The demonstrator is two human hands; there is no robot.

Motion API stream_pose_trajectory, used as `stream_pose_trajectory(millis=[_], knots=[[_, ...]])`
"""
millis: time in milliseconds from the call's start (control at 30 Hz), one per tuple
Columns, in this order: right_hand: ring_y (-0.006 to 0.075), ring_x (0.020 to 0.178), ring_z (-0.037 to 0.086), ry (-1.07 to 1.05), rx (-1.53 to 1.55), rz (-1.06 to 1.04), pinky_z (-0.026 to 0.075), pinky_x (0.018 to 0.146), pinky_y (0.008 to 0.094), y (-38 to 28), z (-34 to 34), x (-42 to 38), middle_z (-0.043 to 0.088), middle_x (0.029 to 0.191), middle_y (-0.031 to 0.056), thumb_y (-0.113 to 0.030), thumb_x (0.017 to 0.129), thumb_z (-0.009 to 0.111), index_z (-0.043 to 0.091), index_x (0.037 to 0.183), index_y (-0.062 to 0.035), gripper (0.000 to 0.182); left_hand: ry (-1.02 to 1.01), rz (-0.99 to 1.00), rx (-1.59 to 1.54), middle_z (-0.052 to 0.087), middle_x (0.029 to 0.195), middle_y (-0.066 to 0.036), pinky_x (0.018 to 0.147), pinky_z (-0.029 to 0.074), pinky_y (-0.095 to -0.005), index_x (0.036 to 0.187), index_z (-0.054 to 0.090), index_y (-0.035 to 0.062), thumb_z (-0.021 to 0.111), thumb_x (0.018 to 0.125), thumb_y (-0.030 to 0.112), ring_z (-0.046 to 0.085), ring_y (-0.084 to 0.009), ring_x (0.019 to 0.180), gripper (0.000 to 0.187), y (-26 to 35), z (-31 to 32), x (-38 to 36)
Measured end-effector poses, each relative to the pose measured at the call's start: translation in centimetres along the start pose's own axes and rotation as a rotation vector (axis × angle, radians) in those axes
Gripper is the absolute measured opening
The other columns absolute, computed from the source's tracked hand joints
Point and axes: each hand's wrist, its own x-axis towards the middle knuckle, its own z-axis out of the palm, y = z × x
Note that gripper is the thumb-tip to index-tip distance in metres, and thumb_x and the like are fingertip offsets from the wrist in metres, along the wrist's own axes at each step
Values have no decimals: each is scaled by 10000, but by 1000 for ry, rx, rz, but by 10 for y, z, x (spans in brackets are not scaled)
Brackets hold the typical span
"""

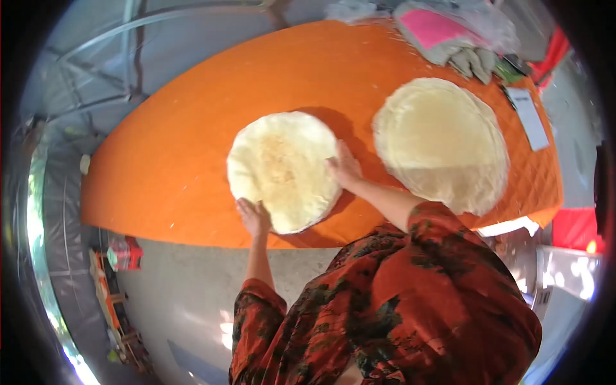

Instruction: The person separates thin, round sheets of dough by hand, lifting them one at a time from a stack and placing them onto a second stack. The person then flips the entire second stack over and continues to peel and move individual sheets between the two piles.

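Head view, looking down on a table (160, 173) covered with an orange quilted cloth (192, 128). A round flatbread (282, 170), pale with a browner patch in the middle, lies flat on the cloth near the table's near edge. Left hand (254, 217) is open, fingers resting on the flatbread's lower left rim, not curled around anything. Right hand (345, 168) is also open, palm down, pressing on the right rim of the same flatbread. Both hands touch the bread at its edge, neither closes on it. Sleeves are red with a dark pattern.

To the right, apart from the first bread with a strip of orange cloth between, sits a stack of larger flatbreads (441, 142), its lower right part reaching close to the table's near right edge. Behind that stack, at the far edge, a bundle of cloth with a pink patch (443, 32) and a white paper slip (529, 115) near the right edge.

Open room: wide bare orange cloth left of and behind the held flatbread, out to the table's left end. Narrow margin between the flatbread's lower rim and the near table edge. Grey floor (186, 282) below the table edge, a red item (125, 253) on it at left
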Motion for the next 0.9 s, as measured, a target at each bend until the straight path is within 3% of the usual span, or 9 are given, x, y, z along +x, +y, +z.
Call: stream_pose_trajectory(millis=[100,200,267,333,400,567,633,733,900], knots=[[272,1422,199,115,-233,29,188,1116,528,-34,-30,-10,219,1527,161,-431,891,550,250,1452,-46,743,-49,7,-40,155,1532,-229,1113,225,-473,1461,178,-32,459,936,448,180,-374,1410,765,7,-11,0],[269,1428,186,-76,-341,-821,178,1101,576,-82,-39,-48,220,1533,134,-463,888,545,302,1443,-91,711,-39,58,-28,146,1535,-223,1105,231,-481,1465,175,-21,452,941,459,192,-378,1405,763,4,-9,4],[258,1433,173,-252,-367,-1131,174,1104,566,-100,-10,-75,232,1534,109,-476,860,569,340,1431,-117,712,-56,43,-15,144,1536,-223,1100,234,-487,1467,173,-17,451,942,458,198,-382,1402,760,1,-13,-13],[243,1431,179,-388,-383,-1198,154,1112,552,-90,20,-92,243,1533,93,-496,836,585,343,1432,-136,737,-69,6,-24,145,1535,-224,1096,235,-491,1468,171,-15,454,943,455,205,-384,1399,759,15,-19,-5],[237,1414,204,-443,-710,-1257,182,1110,542,-66,32,-88,250,1529,68,-577,851,522,362,1426,-166,725,-70,12,12,152,1536,-217,1100,225,-486,1474,163,-1,466,936,455,203,-387,1400,768,14,-19,-7],[236,1417,208,-747,-321,-994,149,1105,562,-86,24,-66,248,1532,81,-476,866,547,418,1393,-160,629,-261,-117,162,166,1535,-208,1097,197,-541,1461,204,-12,494,919,446,174,-381,1412,767,40,-55,7],[253,1415,226,-274,-342,-1073,157,1093,575,-101,-3,-24,238,1532,103,-412,884,541,427,1386,-155,575,-56,53,303,180,1532,-208,1098,179,-560,1456,212,-19,503,910,447,152,-378,1419,774,51,-76,36],[283,1431,179,37,-482,-696,113,1112,554,-112,-33,42,182,1549,130,-408,928,486,344,1428,-116,595,57,286,276,194,1529,-209,1108,155,-563,1456,211,-22,511,902,442,130,-369,1428,782,69,-87,78],[242,1455,-29,-319,-560,-312,26,1163,492,-55,-11,73,61,1575,100,-488,939,423,148,1496,-66,751,-137,312,79,191,1529,-214,1125,142,-533,1465,189,-16,499,911,447,139,-359,1428,785,52,-23,122]])
